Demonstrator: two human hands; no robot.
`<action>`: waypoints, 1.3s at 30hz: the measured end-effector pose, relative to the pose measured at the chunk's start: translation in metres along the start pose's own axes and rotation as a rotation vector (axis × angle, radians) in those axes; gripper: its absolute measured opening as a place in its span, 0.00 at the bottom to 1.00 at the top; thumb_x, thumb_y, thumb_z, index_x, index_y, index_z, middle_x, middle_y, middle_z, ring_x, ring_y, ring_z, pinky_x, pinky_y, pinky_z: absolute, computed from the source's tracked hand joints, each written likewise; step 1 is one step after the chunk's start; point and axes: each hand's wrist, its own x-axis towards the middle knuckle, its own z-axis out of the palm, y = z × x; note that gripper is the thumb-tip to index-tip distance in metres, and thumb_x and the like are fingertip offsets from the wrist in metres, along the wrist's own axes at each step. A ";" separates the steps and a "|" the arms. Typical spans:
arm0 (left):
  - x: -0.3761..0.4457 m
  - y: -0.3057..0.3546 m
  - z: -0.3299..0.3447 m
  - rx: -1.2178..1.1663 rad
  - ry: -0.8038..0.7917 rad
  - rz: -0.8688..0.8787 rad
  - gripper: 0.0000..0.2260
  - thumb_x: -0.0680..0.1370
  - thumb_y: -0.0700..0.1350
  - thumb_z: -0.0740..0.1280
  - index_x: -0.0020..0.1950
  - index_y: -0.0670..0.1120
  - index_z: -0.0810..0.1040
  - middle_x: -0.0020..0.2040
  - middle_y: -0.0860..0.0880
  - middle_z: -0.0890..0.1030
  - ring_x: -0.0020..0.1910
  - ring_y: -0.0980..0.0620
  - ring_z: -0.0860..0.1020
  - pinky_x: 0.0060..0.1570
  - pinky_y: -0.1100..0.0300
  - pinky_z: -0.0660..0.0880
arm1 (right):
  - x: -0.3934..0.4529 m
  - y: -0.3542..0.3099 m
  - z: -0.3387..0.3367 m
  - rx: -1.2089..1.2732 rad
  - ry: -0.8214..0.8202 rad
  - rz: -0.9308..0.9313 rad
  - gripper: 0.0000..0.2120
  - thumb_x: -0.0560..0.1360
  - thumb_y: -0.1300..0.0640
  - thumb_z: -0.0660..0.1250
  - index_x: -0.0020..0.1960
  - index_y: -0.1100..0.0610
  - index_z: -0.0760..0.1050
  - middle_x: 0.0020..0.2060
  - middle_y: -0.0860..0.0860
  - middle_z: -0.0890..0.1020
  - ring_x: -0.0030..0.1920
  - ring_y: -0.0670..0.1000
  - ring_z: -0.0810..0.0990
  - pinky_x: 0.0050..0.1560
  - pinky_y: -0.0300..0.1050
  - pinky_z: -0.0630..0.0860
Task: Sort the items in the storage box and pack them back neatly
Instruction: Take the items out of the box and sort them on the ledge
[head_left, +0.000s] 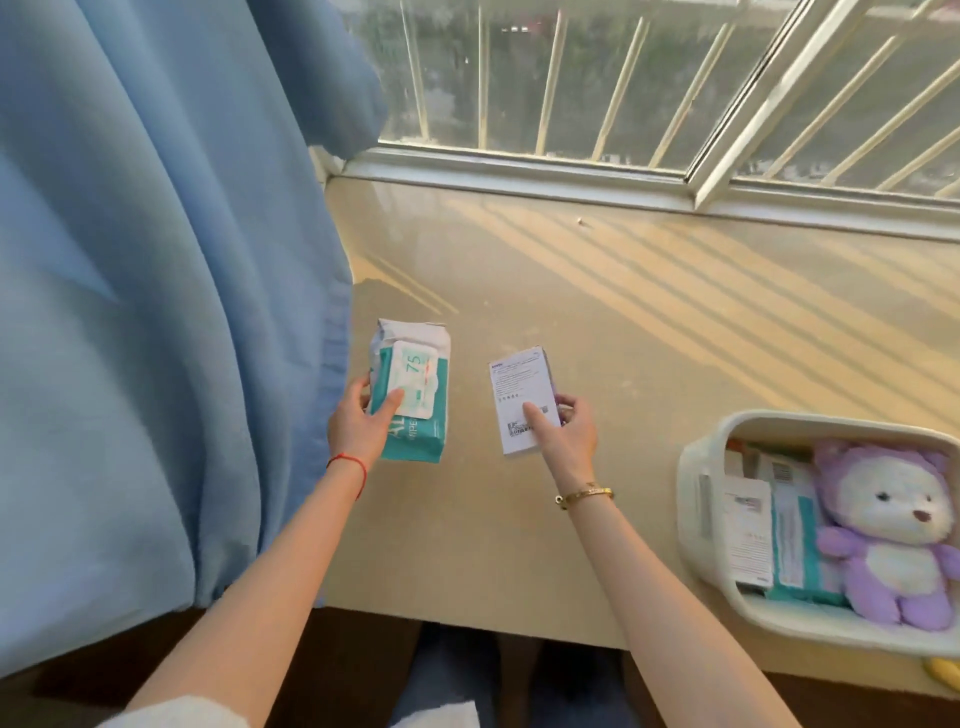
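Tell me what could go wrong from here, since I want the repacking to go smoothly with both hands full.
1. Both hands are occupied: the left hand holds the wipes pack and the right hand pinches the white box, so either could slip.
2. The storage box looks crowded by the purple plush toy, so neat repacking may fail.
3. The box seems to overhang the ledge edge and might tip.

- The left hand (358, 423) has a thin red string bracelet (349, 464) around its wrist.
- The right hand (563, 434) has a gold bangle (586, 494) with a small clasp around its wrist.
- Both forearms are bare.
- A white sleeve (171, 713) edge shows well below the red string bracelet, at the left elbow.
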 end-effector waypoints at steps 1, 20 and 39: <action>0.014 -0.007 -0.001 0.009 -0.007 -0.006 0.22 0.74 0.54 0.69 0.65 0.49 0.72 0.54 0.48 0.81 0.50 0.49 0.80 0.51 0.50 0.77 | 0.005 0.005 0.014 -0.005 0.006 0.011 0.18 0.70 0.55 0.74 0.55 0.55 0.70 0.45 0.49 0.80 0.40 0.42 0.80 0.36 0.31 0.74; 0.112 -0.058 0.029 0.016 -0.130 0.027 0.22 0.77 0.53 0.65 0.69 0.47 0.69 0.56 0.50 0.79 0.51 0.52 0.79 0.42 0.61 0.76 | 0.081 0.050 0.096 -0.614 0.184 -0.195 0.22 0.73 0.43 0.67 0.57 0.60 0.72 0.53 0.55 0.75 0.54 0.55 0.73 0.55 0.46 0.70; -0.068 0.046 0.064 0.409 -0.040 0.569 0.12 0.76 0.46 0.67 0.59 0.45 0.77 0.55 0.48 0.80 0.55 0.47 0.76 0.55 0.53 0.72 | -0.032 0.034 -0.176 -0.737 0.361 -0.627 0.17 0.77 0.52 0.64 0.61 0.61 0.73 0.55 0.55 0.78 0.57 0.55 0.73 0.62 0.42 0.65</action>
